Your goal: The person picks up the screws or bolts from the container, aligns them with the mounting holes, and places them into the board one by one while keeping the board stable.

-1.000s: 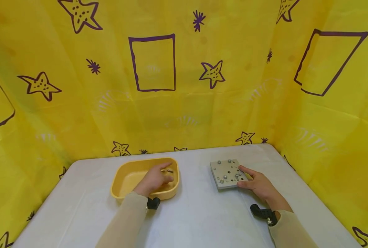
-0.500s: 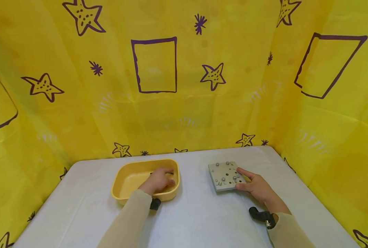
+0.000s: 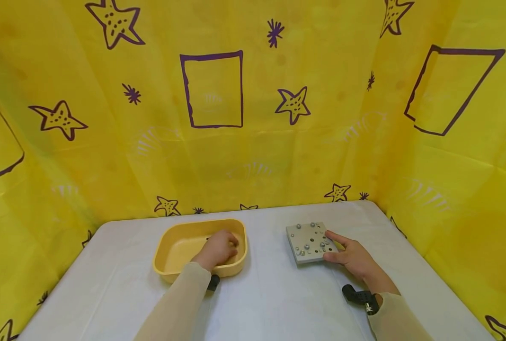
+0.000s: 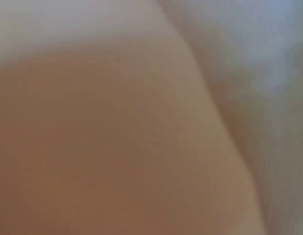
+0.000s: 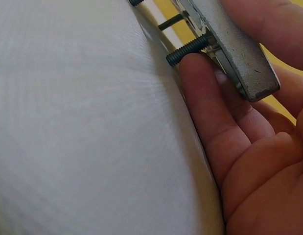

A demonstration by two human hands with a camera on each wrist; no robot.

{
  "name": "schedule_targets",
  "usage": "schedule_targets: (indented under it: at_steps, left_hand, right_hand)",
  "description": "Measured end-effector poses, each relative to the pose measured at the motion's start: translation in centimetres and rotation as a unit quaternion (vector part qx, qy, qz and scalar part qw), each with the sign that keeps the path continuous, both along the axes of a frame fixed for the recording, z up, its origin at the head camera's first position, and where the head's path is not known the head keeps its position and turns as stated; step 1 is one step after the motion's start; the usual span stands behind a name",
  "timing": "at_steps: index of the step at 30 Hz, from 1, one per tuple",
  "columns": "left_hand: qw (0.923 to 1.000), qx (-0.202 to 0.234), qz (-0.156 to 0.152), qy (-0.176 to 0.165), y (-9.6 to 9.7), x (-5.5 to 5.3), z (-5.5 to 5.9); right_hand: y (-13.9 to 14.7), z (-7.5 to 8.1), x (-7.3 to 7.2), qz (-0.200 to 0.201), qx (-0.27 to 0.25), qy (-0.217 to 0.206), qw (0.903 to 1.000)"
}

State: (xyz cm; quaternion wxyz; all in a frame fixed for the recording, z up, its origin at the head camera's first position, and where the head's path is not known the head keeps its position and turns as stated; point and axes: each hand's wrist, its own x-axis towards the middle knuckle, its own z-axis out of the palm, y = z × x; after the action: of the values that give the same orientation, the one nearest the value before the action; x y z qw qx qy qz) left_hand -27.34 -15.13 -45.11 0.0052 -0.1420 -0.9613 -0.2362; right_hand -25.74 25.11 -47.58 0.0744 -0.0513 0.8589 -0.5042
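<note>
My right hand (image 3: 355, 258) grips the right edge of a grey metal plate (image 3: 306, 237) with several screws set in its holes. In the right wrist view, the thumb lies over the plate (image 5: 244, 58) and fingers curl beneath it. Threaded screw shanks (image 5: 188, 49) stick out from its underside, and one touches or nearly touches a fingertip. Inside the yellow plastic tub (image 3: 167, 251), my left hand (image 3: 218, 248) reaches down at the right end with curled fingers. Whatever those fingertips touch is hidden. The left wrist view holds only blurred skin and cloth.
A white-covered table (image 3: 270, 293) bears the tub on the left and the plate on the right. Yellow sheeting (image 3: 253, 151) with purple drawings stands behind and at both sides. A small dark thing (image 3: 208, 238) lies in the tub beside the left hand.
My left hand has sunk deeper into the tub, its extended fingers now curled. Dark screw-like pieces once visible by its fingers are mostly covered. The right hand keeps its grip on the plate.
</note>
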Motion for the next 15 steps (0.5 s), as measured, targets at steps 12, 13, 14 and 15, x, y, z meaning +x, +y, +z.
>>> schedule_targets:
  at_steps: [12,13,14,15]
  left_hand:
    - [0.9996,0.013,0.015,0.018,0.4,0.3,0.7]
    - [0.9988,0.035,0.029,0.017,0.4,0.3,0.8]
    - [0.9968,0.064,0.045,0.013,0.3,0.3,0.9]
    - [0.9937,0.093,0.062,0.01,0.2,0.3,1.1]
  right_hand:
    - [-0.2,-0.1,-0.1,-0.002,-0.005,-0.006,1.0]
    - [-0.2,-0.1,-0.1,-0.003,-0.005,-0.006,1.0]
    - [-0.2,-0.1,-0.1,0.0,-0.002,-0.004,1.0]
    - [-0.2,-0.1,-0.1,0.002,0.001,-0.002,1.0]
